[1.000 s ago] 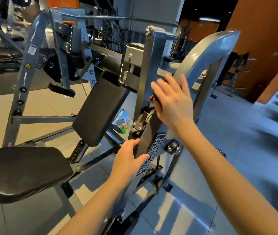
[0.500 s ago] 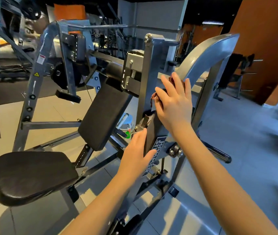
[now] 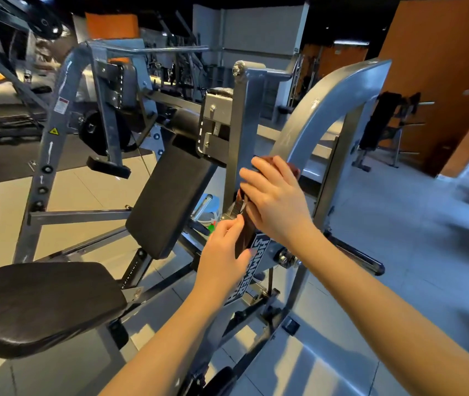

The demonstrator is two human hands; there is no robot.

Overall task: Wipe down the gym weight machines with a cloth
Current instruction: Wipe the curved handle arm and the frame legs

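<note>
Lying beneath right grip (image 3: 277, 204): cloth (image 3: 294, 169)

Gym: weight machine (image 3: 327, 115), padded seat (image 3: 47, 304).

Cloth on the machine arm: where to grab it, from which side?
Take the cloth by its loose tail hanging below the right hand, pinching from the left, where the left hand seems to pinch it. The upper part is pressed flat on the machine arm under straight fingers, so only the tail offers an edge.
</note>
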